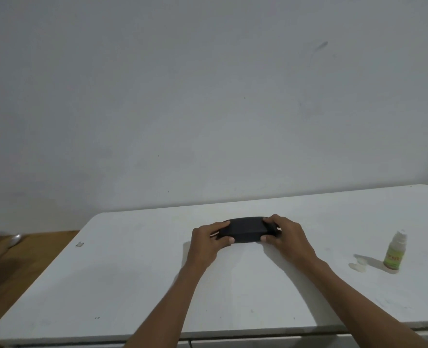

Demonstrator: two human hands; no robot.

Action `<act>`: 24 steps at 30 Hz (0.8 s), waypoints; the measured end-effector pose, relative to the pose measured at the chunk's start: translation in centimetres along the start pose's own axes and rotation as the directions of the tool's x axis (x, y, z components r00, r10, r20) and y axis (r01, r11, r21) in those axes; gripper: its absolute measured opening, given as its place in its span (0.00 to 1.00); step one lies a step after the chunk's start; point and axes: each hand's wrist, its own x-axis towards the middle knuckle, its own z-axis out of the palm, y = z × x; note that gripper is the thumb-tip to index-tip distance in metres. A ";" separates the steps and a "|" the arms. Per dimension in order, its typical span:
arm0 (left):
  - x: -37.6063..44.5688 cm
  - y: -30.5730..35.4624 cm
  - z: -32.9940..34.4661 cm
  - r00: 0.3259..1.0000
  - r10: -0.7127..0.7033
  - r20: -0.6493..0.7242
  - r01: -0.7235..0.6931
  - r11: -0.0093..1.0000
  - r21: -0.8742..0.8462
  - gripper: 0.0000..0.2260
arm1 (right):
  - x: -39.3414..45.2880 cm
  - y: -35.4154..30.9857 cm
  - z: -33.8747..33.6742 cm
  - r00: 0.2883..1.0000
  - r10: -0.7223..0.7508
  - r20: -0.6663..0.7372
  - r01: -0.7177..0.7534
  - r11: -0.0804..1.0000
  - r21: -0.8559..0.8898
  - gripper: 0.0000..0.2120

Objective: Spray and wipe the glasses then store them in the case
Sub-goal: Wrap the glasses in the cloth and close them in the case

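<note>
While both hands grip it, a closed black case point(245, 229) lies near the table's point(132, 285) far edge. Left hand point(208, 243) fingers pinch its left end, right hand point(287, 238) fingers its right end. Spray bottle point(395, 249) stands upright near the right edge, a small clear cap point(358, 264) just beside it.

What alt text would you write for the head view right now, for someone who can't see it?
Both hands hold a closed black case on a white table, the left hand at its left end and the right hand at its right end. A small spray bottle stands upright at the right, a clear cap beside it; no glasses are visible.
</note>
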 end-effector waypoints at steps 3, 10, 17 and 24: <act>2.8 -0.1 0.1 1.000 -0.005 -0.024 0.004 0.999 -0.037 0.23 | 3.0 0.3 0.6 0.999 -0.009 -0.032 0.010 1.000 0.020 0.16; 9.2 -2.1 0.8 0.996 -0.062 -0.068 0.055 0.994 -0.092 0.21 | 9.7 1.4 2.0 0.999 0.032 -0.029 -0.031 0.999 0.032 0.17; 12.4 -3.2 0.7 0.998 -0.028 -0.063 0.028 1.000 0.009 0.22 | 12.6 2.3 2.9 1.000 0.017 -0.026 -0.017 1.000 0.001 0.17; 12.5 -3.8 0.2 1.000 -0.013 -0.020 0.016 0.988 0.154 0.23 | 12.9 2.6 3.6 0.999 0.031 0.005 -0.031 0.995 -0.090 0.16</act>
